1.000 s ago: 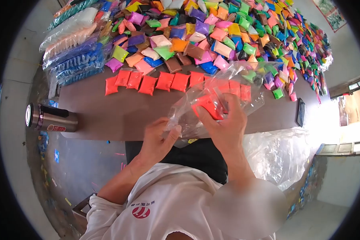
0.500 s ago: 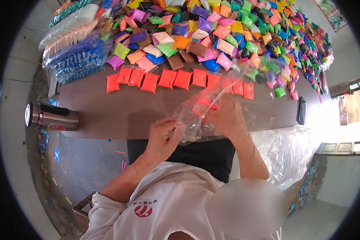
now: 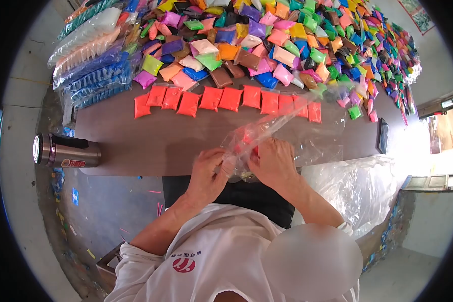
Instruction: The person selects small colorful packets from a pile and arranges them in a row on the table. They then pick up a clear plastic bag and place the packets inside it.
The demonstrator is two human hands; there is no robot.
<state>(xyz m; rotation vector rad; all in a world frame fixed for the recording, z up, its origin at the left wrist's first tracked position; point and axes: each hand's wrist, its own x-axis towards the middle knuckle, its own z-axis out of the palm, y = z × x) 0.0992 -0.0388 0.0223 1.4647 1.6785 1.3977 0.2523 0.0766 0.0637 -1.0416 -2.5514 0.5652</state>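
Observation:
My left hand is closed on the near-left edge of a clear plastic bag, which stretches up and to the right over the table. Bright red shows through the bag's film between my hands; its outline is blurred. My right hand is curled at the bag's near end, fingers closed on a red packet that is mostly hidden. Beyond the hands lies a row of flat red packets, and the bag covers part of the right end of that row.
A heap of small colourful packets covers the table's far side. Long bagged stacks lie far left. A steel flask lies at the table's left edge, a dark phone at the right. Clear plastic sheeting hangs below the right edge.
My right hand has moved down and left toward my left hand, bringing the red packet nearer the bag's near end. My left hand stays on the bag, shifted slightly right.

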